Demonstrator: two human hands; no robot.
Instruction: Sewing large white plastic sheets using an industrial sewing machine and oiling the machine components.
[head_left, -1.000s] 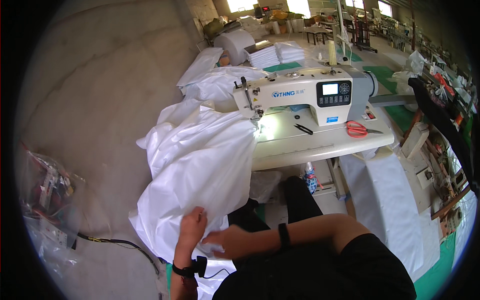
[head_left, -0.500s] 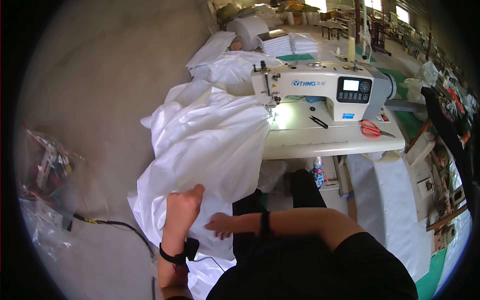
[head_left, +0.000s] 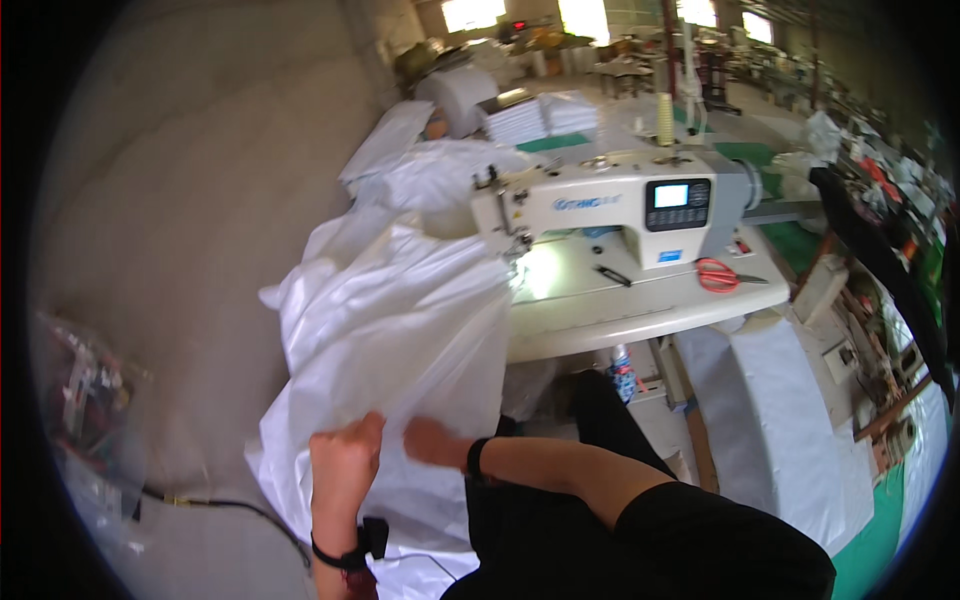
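Observation:
A large white plastic-like sheet (head_left: 390, 330) hangs in loose folds from the left end of the sewing machine (head_left: 590, 200) down over my lap. My left hand (head_left: 345, 458) is closed on the near part of the sheet, thumb uppermost. Just to its right, my right hand (head_left: 432, 443) is over the same sheet, with its fingers smeared by motion, so I cannot see whether they grip it. The machine's lamp lights the needle area, and the sheet's far part lies beside it.
Red-handled scissors (head_left: 722, 276) and small black thread snips (head_left: 612, 275) lie on the machine table (head_left: 570, 322). Folded white stacks (head_left: 517, 122) and a white roll (head_left: 463, 98) stand behind. On the floor at left are a clear bag of items (head_left: 90, 390) and a black cable (head_left: 235, 507).
The head view has tilted up and shifted right, so the machine sits lower and farther left. My right hand has moved up beside my left hand, which stays closed.

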